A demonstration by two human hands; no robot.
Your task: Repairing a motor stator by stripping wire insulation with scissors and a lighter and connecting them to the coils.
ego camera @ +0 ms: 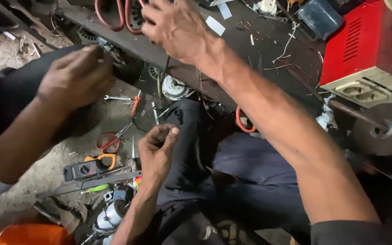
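Three hands appear in the head view: the right hand [178, 29] grips reddish copper wire loops [114, 18] at the dark workbench [268, 50]; the left hand [75, 77], fingers curled together, apparently holds something hidden; another person's hand [157, 149] pinches above scissors [112, 140].

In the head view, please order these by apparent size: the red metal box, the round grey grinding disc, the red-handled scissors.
1. Red metal box, though cut by the frame edge.
2. Round grey grinding disc.
3. Red-handled scissors, which lie lower on the floor, farther from the camera, so may look smaller.
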